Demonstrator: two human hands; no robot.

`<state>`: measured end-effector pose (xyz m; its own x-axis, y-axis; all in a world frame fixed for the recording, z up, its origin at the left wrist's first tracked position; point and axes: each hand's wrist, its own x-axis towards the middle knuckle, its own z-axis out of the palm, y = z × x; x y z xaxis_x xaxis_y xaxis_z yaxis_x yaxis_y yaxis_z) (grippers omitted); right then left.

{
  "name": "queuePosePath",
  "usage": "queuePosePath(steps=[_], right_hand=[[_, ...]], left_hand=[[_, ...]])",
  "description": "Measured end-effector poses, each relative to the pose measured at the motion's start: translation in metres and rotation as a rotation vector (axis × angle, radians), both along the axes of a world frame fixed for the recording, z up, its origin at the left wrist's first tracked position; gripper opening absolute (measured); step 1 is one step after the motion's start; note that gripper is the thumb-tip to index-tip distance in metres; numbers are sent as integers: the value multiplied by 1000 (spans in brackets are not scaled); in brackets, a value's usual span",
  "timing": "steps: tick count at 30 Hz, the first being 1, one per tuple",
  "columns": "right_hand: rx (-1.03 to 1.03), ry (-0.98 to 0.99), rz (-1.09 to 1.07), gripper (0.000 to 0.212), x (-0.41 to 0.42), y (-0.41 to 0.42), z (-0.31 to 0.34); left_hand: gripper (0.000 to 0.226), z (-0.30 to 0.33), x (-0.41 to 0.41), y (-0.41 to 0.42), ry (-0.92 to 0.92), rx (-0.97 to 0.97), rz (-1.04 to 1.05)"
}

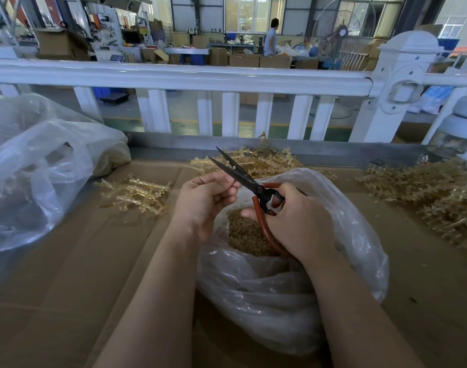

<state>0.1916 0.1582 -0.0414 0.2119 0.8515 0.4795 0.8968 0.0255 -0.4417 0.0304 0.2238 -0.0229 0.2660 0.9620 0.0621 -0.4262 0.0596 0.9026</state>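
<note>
My right hand (296, 219) grips the red handles of a pair of black-bladed scissors (240, 176). The blades stand apart and point up to the left. My left hand (206, 197) has its fingers curled, with thumb and fingertips pinched together right under the blades; whatever it pinches is too small to make out. Both hands hover over a clear plastic bag (293, 288) whose open mouth shows a heap of small tan pieces (248, 235).
Tan plastic sprue pieces lie in piles at the left (137, 192), behind the scissors (256, 160) and at the right (439, 197). A large crumpled plastic bag (36, 166) fills the left side. Cardboard (81, 274) covers the table. A white fence (200, 78) runs along the back.
</note>
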Motion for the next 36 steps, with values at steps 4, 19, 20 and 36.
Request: queuePosePath(steps=[4, 19, 20, 36], right_hand=[[6, 16, 1, 69, 0, 0, -1], [88, 7, 4, 60, -2, -2, 1], [90, 11, 5, 59, -2, -2, 1], [80, -42, 10, 65, 0, -2, 1]], left_hand=[[9, 1, 0, 0, 5, -14, -33], [18, 1, 1, 0, 71, 70, -3], [19, 1, 1, -1, 79, 84, 4], [17, 1, 8, -4, 264, 267, 87]])
